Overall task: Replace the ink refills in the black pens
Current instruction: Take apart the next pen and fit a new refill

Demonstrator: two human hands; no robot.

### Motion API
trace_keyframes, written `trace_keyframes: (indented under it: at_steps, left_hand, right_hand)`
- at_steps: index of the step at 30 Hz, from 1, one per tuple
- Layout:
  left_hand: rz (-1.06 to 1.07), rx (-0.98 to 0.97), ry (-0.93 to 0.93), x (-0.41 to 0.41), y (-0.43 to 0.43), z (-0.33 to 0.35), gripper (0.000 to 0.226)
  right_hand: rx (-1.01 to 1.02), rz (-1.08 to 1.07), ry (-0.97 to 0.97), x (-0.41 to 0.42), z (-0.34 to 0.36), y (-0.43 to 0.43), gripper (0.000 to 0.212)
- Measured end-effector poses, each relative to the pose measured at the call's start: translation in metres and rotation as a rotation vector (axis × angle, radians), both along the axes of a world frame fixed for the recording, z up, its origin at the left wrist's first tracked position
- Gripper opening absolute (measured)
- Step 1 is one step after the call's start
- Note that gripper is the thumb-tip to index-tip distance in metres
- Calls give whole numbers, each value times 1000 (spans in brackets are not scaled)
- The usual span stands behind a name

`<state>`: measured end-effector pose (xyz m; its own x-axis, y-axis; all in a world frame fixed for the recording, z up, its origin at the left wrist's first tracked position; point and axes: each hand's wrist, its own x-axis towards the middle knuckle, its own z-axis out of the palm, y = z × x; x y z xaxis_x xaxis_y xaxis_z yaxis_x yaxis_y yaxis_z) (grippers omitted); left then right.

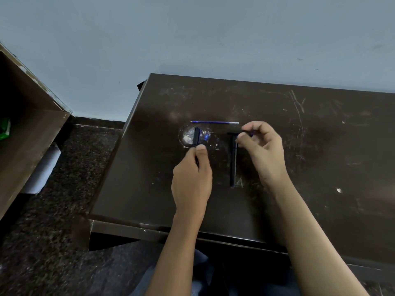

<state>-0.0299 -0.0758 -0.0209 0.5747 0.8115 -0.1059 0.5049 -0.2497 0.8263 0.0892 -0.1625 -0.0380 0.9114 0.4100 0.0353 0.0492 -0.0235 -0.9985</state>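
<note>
My left grip pinches a black pen barrel that points away from me. My right grip pinches a thin dark pen part. The blue refill lies crosswise on the surface just beyond both, its pale end nearer my right.

I see the left hand gripping a short black plastic pen barrel over the scratched dark brown table. The right hand pinches a thin dark stick crosswise above a long black pen lying between the hands. A slim blue ink refill lies just beyond them.
</note>
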Motion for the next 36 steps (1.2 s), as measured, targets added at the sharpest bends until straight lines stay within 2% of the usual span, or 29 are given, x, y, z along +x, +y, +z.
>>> trace_keyframes:
  at_steps: [5,9,18,21,23,26,28,36]
  left_hand:
    - [63,-128,-132,2,5,-1,27]
    - [53,-187,-152,2,6,0,26]
    - [56,-185,-186,1,5,1,25]
    - [15,-127,-199,0,5,0,19]
    - [11,-95,-232,0,5,1,17]
    - [6,-78,-280,-1,4,3,16]
    - [-9,-59,-296,-1,3,4,16]
    - [-26,-59,-329,0,2,5,14]
  right_hand:
    - [-365,361,-305,-6,4,-5,15]
    - [-581,522,-373,-9,2,-6,19]
    - [-652,548,-462,-12,-6,1,19]
    - [-560,451,-473,-12,-6,3,20]
    - [-442,368,-385,-16,-1,6,20]
    - [-218,291,-127,-21,5,12,11]
    - [-81,270,26,-25,10,15,17]
    - [85,169,361,-31,12,21,22]
